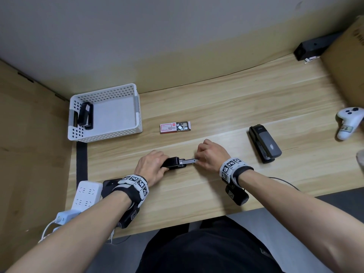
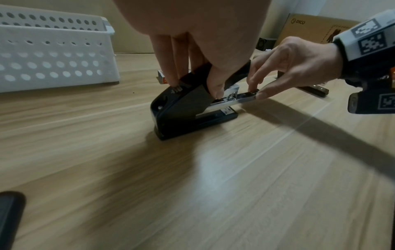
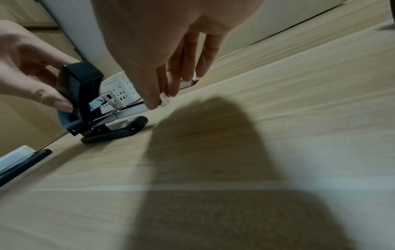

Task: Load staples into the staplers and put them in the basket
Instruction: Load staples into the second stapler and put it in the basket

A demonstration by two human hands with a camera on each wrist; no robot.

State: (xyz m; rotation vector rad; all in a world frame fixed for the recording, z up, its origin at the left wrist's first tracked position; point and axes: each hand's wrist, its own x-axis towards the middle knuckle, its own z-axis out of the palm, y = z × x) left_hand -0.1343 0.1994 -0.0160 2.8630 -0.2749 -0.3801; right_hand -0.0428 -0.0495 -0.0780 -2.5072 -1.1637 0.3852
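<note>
A black stapler [image 1: 173, 164] stands on the wooden table [image 1: 216, 107] with its top swung up. My left hand [image 1: 157, 164] grips its rear body [image 2: 181, 108]. The metal magazine [image 1: 189, 160] sticks out to the right. My right hand [image 1: 199, 160] pinches the magazine's far end [image 2: 245, 98] between thumb and fingers; whether staples lie in it is hidden. An opened staple box [image 1: 175, 127] lies behind the hands. The white perforated basket [image 1: 110, 91] at the left holds one black stapler [image 1: 85, 116]. A grey-topped stapler [image 1: 265, 143] lies to the right.
A white power strip [image 1: 86, 194] and a dark phone [image 1: 110, 184] lie by my left wrist. A white controller [image 1: 348, 123] sits at the right edge. A black box [image 1: 313, 48] stands at the back right. Cardboard walls close both sides.
</note>
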